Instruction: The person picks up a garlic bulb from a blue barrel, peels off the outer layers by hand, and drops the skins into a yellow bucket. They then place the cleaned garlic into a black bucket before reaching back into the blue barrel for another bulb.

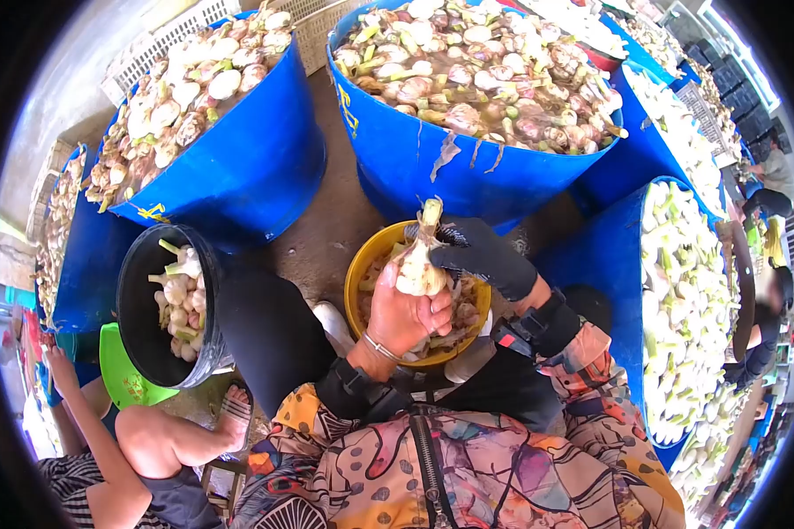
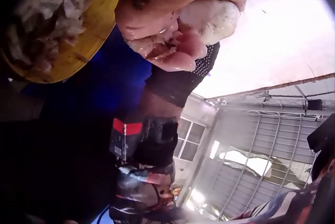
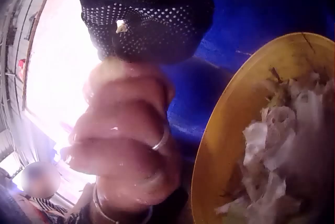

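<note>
Just beyond a patterned jacket (image 1: 503, 467), the person's bare left hand (image 1: 406, 313) wraps round a garlic bulb (image 1: 422, 277), its stalk pointing away from the body. The right hand (image 1: 485, 256), in a black glove, bends its fingers and pinches the bulb near the neck. Beneath both I see a yellow tub (image 1: 356, 295) with papery skins (image 3: 277, 135) inside. Near the person's left leg stands a black bucket (image 1: 135, 304) holding pale, clean-looking garlic (image 1: 181, 304); beside it I notice somebody's bare knee (image 1: 150, 430) and sandalled foot (image 1: 235, 419). Past the yellow tub come big blue barrels: the middle one (image 1: 397, 159) brims with bulbs in murky water, the left one (image 1: 251, 167) is heaped with brownish garlic, the right one (image 1: 591, 256) with whiter heads. Behind the left barrel sits a pale crate (image 1: 154, 53), and at the far right more people (image 1: 761, 344) show, small and blurred.
</note>
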### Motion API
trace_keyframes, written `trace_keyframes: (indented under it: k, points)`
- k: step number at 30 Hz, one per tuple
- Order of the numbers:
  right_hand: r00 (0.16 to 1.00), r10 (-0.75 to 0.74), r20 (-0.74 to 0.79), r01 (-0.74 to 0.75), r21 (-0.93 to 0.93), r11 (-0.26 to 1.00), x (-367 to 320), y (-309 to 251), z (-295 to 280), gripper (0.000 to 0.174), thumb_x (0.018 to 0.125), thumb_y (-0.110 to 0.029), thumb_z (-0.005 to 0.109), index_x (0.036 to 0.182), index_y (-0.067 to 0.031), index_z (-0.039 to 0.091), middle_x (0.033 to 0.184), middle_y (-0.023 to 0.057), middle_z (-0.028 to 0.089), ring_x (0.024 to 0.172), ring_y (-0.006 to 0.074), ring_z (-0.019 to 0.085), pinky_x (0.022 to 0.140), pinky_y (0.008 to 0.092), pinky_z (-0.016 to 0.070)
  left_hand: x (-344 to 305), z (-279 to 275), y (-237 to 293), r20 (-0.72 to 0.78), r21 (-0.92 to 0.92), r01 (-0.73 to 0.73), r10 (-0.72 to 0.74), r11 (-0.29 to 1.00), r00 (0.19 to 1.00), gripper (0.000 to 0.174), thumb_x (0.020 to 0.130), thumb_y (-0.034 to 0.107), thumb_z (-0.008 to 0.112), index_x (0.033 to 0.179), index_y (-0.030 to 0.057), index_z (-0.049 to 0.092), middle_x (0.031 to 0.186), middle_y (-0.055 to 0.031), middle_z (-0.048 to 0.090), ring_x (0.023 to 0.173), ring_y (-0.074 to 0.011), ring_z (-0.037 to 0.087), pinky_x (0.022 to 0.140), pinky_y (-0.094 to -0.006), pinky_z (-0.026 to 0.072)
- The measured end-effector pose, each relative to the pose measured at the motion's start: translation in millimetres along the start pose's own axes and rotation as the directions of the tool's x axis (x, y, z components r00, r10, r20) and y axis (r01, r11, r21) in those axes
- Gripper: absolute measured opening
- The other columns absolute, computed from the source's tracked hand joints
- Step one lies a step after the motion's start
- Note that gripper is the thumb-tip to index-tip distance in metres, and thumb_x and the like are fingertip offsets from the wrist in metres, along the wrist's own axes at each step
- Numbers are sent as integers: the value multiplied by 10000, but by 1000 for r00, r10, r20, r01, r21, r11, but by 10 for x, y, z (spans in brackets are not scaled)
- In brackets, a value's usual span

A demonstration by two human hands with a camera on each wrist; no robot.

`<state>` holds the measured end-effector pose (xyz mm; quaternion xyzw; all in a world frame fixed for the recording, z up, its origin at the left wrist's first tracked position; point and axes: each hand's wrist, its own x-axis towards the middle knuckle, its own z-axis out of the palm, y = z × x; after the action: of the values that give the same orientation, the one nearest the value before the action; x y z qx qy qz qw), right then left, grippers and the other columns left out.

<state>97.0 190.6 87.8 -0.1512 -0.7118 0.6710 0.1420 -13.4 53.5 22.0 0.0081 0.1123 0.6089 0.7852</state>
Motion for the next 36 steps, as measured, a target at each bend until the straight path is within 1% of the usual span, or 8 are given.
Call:
trace_keyframes:
  k: [3,12,16,19,23,27,31,36]
  points:
    - [991,127,46,-130,56,990,34,157,-29,347,808,-138,652,1107,21,573,1016,71,622,920,124,548,815,304,461,-11,-44,-99,30,-38,24,-23,999,999,843,759,762,287,1044,22,574,780,-85,557,589,-244,462,549,-357,346]
    - [999,-13,-39,8,-107,994,50,535,45,302,788,-75,599,1078,4,569,970,46,610,898,115,551,793,280,462,-28,-86,-253,139,-162,60,-38,985,990,852,719,799,301,1003,35,549,637,-22,427,526,-186,419,493,-332,324]
    - [989,10,-148,47,377,925,-27,461,154,277,762,-83,600,1025,7,598,888,23,622,827,121,575,726,283,476,-91,44,-301,286,20,61,-64,998,956,799,769,775,293,1038,59,528,613,-27,465,497,-196,471,434,-341,374]
    - [965,47,-258,1,184,983,8,410,28,207,762,-85,581,938,12,631,785,-4,622,726,142,589,663,305,483,-6,37,-205,-286,176,-61,110,982,952,700,858,691,265,1079,71,503,657,-50,513,518,-225,522,426,-390,441]
    - [928,-249,-279,28,-612,790,32,448,119,211,756,-106,569,905,20,648,771,66,659,684,163,603,630,328,477,-5,205,-241,-416,621,-180,515,763,750,352,936,344,438,1143,61,468,783,-83,577,583,-180,581,468,-318,506]
    - [981,5,-192,-9,-20,1000,74,584,57,207,777,-112,568,924,13,642,795,65,658,695,152,602,632,306,478,-49,-36,-110,-197,626,-251,461,738,865,398,886,174,531,1219,18,380,912,-112,599,612,-168,594,498,-297,529]
    - [972,207,-109,-161,329,930,-38,505,15,224,800,-126,573,980,-2,620,846,27,639,701,113,588,618,268,471,-81,-108,-24,-108,431,-268,344,862,933,335,886,162,525,1167,16,413,960,-128,610,675,-179,616,510,-314,539]
    - [928,166,-332,43,539,841,-106,687,341,212,844,-170,564,994,-26,608,827,15,622,681,93,577,602,246,470,-49,-100,-121,-170,815,-322,730,482,662,369,904,162,501,1229,23,395,1061,-123,542,790,-169,613,562,-267,545]
